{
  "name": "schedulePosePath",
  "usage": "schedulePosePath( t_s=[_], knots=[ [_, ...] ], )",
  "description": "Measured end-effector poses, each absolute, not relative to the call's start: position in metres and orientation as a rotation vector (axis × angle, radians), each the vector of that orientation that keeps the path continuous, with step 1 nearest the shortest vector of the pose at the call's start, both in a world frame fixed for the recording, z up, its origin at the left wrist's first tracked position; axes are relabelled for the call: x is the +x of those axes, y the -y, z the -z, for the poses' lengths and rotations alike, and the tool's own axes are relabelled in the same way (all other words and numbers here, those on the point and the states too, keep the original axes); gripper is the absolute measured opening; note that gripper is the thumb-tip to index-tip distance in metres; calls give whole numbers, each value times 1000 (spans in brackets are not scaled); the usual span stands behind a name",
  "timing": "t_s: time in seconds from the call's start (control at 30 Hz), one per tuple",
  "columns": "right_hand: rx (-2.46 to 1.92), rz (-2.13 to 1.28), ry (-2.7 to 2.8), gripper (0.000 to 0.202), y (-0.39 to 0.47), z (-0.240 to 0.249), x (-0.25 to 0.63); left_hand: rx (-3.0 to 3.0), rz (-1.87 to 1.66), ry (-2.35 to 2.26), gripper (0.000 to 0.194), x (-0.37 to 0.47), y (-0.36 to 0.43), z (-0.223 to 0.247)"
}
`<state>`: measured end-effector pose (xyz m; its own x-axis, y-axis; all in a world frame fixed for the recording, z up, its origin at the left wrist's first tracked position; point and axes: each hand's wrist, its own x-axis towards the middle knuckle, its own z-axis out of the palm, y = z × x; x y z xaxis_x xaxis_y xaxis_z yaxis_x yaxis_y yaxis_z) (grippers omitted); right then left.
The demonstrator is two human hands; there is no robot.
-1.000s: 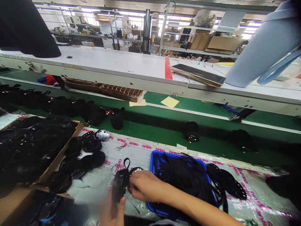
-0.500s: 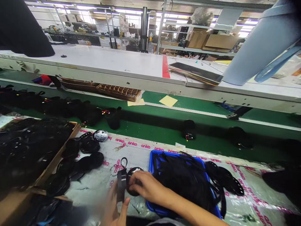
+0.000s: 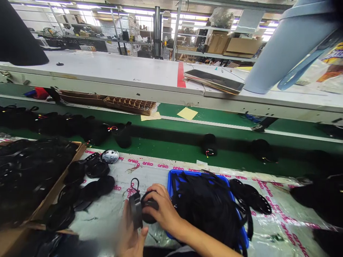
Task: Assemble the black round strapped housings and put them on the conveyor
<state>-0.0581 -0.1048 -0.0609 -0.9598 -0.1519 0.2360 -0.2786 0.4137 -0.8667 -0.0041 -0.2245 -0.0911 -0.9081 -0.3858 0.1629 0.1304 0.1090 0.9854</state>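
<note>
The right hand (image 3: 164, 210) no longer bunches its fingertips over the face of the black disc (image 3: 148, 218). Now its fingers spread and curve around the disc — so it seems to grip the whole piece. The disc is just to the right of a black plastic cap (image 3: 136, 211), above the table. The left hand (image 3: 130, 238) holds the cap on its edge, thumb low, fingers behind; the far fingers are blurry. The cap is round, smooth and a bit shiny, with a thin loop (image 3: 134, 182) on top. Close by, flat black straps (image 3: 206, 205) lie tangled in a blue plastic tray (image 3: 170, 180). Shiny, wrinkly film (image 3: 105, 214) covers the table.
</note>
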Motion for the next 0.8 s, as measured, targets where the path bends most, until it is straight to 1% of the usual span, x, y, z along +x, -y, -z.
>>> schedulePosePath(
  t_s=[0.07, 0.1, 0.17, 0.23, 0.27, 0.33, 0.37, 0.43, 0.47, 0.53, 0.57, 0.67, 0.73, 0.8],
  knots=[
    [462, -1628, 2505, 61, 103, 60, -57, 120, 1862, 2004, 33, -3, 226, 88],
    [517, -1635, 2486, 61, 101, 61, -55, 64, 1833, 2034, 27, -3, 227, 88],
    [606, -1629, 2447, 64, 95, 65, -49, -48, 1700, 2148, 26, -5, 231, 88],
    [619, -1607, 2436, 72, 88, 71, -40, -201, 1490, 2264, 33, -8, 237, 92],
    [606, -1595, 2444, 76, 85, 75, -36, -278, 1379, 2305, 39, -11, 240, 94],
    [588, -1581, 2473, 85, 81, 81, -28, -406, 1206, 2341, 58, -15, 248, 101],
    [581, -1577, 2489, 89, 80, 85, -24, -426, 1176, 2361, 68, -18, 251, 103],
    [546, -1586, 2501, 100, 82, 93, -18, -387, 1253, 2420, 85, -22, 257, 106],
    [508, -1606, 2497, 107, 85, 97, -15, -335, 1340, 2460, 89, -24, 259, 106],
    [404, -1676, 2476, 118, 91, 106, -13, -265, 1511, 2553, 91, -29, 263, 104],
    [356, -1720, 2460, 119, 93, 109, -13, -282, 1556, 2596, 90, -32, 265, 102],
    [327, -1816, 2396, 109, 95, 114, -19, -423, 1472, 2723, 90, -42, 272, 97],
    [403, -1842, 2353, 100, 90, 111, -27, -538, 1311, 2763, 91, -49, 277, 94],
    [509, -1861, 2316, 92, 83, 106, -35, -667, 1101, 2731, 86, -55, 280, 89]
  ],
)
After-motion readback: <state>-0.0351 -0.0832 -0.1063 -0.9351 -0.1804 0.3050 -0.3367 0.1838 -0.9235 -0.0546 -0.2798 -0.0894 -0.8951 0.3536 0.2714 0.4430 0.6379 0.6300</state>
